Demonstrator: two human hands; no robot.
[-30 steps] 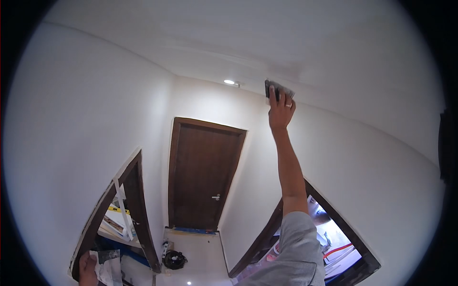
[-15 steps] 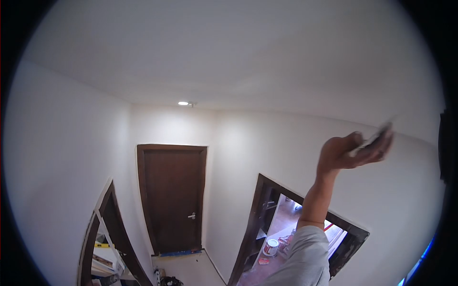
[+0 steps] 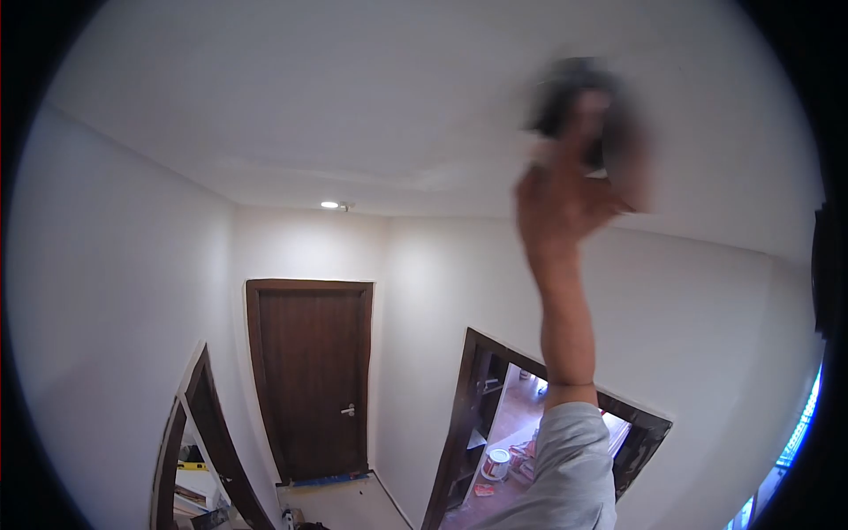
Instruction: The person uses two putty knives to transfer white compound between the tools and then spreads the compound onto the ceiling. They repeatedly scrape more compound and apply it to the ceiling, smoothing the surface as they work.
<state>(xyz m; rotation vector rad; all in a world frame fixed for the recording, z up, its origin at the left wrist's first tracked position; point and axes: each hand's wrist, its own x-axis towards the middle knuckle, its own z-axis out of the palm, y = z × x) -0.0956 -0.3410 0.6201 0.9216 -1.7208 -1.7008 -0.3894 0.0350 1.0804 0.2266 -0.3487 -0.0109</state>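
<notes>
One arm in a grey sleeve reaches up from the bottom right, and my right hand is raised against the white ceiling. Its fingers are wrapped round a dark, flat object, smeared by motion, whose exact kind I cannot make out. The object is at or close to the ceiling surface; contact is not clear. My left hand is out of the frame.
Ahead stands a closed brown door with a ceiling light above. An open doorway at the right shows a paint bucket on the floor. Another dark frame stands at the left.
My right hand has moved up and to the left with the object, from beside the upper right wall to the ceiling. The object's broad dark face now shows. The view has shifted slightly.
</notes>
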